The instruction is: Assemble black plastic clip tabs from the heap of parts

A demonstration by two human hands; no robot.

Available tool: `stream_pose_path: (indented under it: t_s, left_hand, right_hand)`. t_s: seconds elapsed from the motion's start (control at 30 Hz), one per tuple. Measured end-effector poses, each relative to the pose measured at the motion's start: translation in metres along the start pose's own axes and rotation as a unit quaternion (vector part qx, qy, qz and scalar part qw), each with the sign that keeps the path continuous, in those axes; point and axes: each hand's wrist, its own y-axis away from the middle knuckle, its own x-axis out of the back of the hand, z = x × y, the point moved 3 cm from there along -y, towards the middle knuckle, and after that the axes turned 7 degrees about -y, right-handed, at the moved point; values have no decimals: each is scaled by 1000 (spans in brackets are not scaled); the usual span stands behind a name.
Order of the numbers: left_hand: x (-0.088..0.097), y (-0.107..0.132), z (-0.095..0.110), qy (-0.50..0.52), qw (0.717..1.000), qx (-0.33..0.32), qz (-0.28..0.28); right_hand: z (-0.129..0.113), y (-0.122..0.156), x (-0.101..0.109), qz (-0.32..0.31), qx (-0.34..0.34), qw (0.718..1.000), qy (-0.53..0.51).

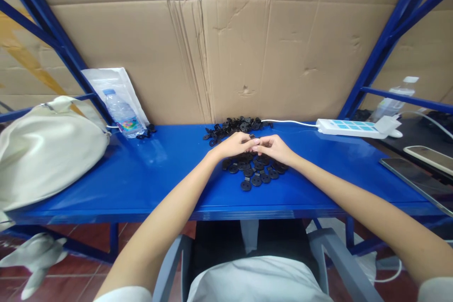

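Over the middle of the blue table (170,170), my left hand (235,145) and my right hand (277,149) meet at their fingertips. Both are closed around a small black plastic part (252,137), mostly hidden by the fingers. Behind the hands lies a heap of small black parts (244,125). Nearer to me, below the hands, several round black parts with short tabs (256,179) lie spread on the table, some of them hidden under my right hand.
A cream bag (53,146) rests at the left, near a water bottle (122,113) and a white pouch (132,89). At the right back lies a white power strip (348,127); phones (417,179) lie at the right edge. Cardboard (283,56) walls the back.
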Motion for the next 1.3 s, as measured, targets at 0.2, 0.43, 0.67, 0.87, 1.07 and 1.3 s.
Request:
stream_pose_path:
  t_s: [0.2,0.43,0.67,0.87,1.07,1.3]
  left_hand:
    - [-3,1,-1,29,999,8,-15]
    - [-1,2,-1,32,999,9,-15]
    - [3,3,1,23,1000,15,-5]
    - [0,2,-1,17,999,19,-24]
    - [-1,0,0,21,999,19,-17]
    - [3,3,3,34,999,16,18]
  right_hand:
    - [2,1,0,-11,-13,1000,-9]
    - [1,1,-1,-27,-15,1000,4]
    - [-3,2,2,-21,9,1000,20]
    - [-1,1,3,-45,0,999,29]
    - [-3,0,3,-28,-7,1000,-1]
    - [-5,0,4,-2,-9,1000,-8]
